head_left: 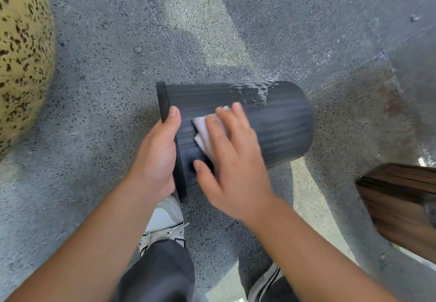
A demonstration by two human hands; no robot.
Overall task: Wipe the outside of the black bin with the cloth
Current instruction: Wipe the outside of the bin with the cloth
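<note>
The black bin (278, 125) is lying on its side at the centre of the frame, rim pointing left, so its inside is hidden. The left hand (157, 153) is gripping that rim, thumb curled over the ribbed wall. The right hand (232, 160) is pressing the white cloth (205, 134) flat against the wall, fingers spread. Foam is clinging to the bin's upper edge, and the ribbing is looking dull and streaky.

Cloth (207, 134) on bin (278, 122), under right hand (233, 162).
</note>
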